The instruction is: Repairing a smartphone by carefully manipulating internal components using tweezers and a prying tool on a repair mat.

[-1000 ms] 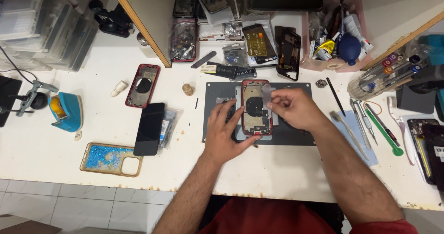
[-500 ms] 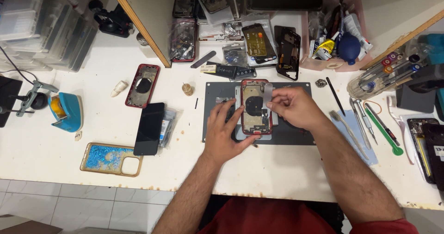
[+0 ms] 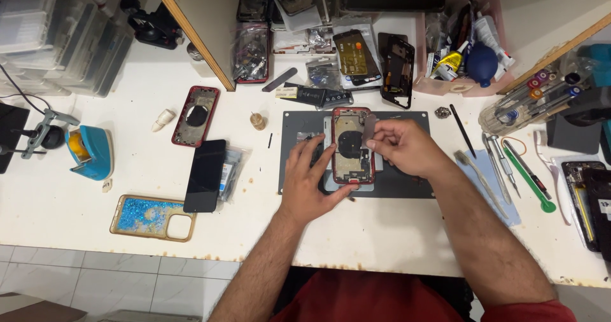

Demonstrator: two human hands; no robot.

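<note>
An opened red phone housing (image 3: 349, 142) lies face up on a dark grey work mat (image 3: 407, 185), its inner parts showing. My left hand (image 3: 309, 182) rests flat against the housing's left side and lower edge, steadying it. My right hand (image 3: 401, 147) hovers at the housing's upper right, fingertips pinched on a small grey flat part (image 3: 368, 128) just over the frame.
A second red phone frame (image 3: 195, 114), a black phone (image 3: 206, 174) and a glitter case (image 3: 151, 216) lie to the left. A blue tape dispenser (image 3: 92, 151) stands far left. Tweezers and screwdrivers (image 3: 509, 169) lie right. Bins of parts (image 3: 356, 48) crowd the back.
Hardly anything differs. Both hands stay on the red housing; my right hand's fingertips have shifted slightly at its upper right with the small grey part.
</note>
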